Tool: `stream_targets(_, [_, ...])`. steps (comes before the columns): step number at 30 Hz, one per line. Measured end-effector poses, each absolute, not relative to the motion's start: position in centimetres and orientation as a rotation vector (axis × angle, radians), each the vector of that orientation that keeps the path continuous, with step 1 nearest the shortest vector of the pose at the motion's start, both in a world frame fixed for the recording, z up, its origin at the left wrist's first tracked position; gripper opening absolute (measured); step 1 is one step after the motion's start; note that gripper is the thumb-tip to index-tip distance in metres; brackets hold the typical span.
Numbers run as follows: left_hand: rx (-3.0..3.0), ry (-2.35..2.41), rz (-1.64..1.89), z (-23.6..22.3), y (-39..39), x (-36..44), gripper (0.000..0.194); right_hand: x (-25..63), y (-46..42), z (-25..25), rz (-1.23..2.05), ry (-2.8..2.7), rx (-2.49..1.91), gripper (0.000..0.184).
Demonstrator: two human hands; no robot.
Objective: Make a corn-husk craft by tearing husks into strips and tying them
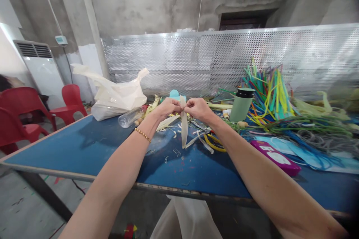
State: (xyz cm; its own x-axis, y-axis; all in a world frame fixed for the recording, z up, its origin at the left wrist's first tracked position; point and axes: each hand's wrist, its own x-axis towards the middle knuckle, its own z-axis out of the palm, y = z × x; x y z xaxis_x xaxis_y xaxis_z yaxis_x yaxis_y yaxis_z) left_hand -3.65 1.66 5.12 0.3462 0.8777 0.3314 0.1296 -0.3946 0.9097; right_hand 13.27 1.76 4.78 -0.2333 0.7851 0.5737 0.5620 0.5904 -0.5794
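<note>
Both hands meet above the middle of the blue table, fingertips nearly touching. Between them hangs a pale, flat strip (184, 130), like a dried husk or ribbon, its lower end folding near the tabletop. My left hand (168, 107) pinches it from the left, and a beaded gold bracelet (143, 135) circles that wrist. From the right, my right hand (198, 108) pinches the same strip near its upper part. The fingertips hide the exact spot where they grip. More pale strips (168, 122) and small scraps lie on the table behind and below the hands.
On the left stand a white plastic bag (119, 95) and a clear bottle (131, 117). To the right are a green tumbler (241, 105), a colourful bundle of strips (276, 95), tangled cords (314, 138) and a purple box (276, 156). A perforated metal panel (179, 59) runs behind the table (92, 145).
</note>
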Motion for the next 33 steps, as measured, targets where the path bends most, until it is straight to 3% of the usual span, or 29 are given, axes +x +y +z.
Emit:
stream_targets(17, [1.601, 0.841, 1.156, 5.1, 1.8, -3.5, 0.009, 13.9, 0.6, 6.1, 0.696, -1.871, -1.057, 0.009])
stream_targets(24, [1.539, 0.766, 1.188, 4.9, 2.2, -3.5, 0.010, 13.3, 1.0, 5.6, 0.620, -1.849, -1.046, 0.011])
stream_targets(30, [1.445, 0.603, 1.205, 5.2, 2.0, -3.2, 0.013, 13.7, 2.1, 5.2, 0.348, -1.780, -1.121, 0.010])
stream_targets(33, [1.477, 0.520, 1.175, 5.2, 2.0, -3.1, 0.017, 14.0, 2.2, 5.5, 0.432, -1.673, -1.117, 0.011])
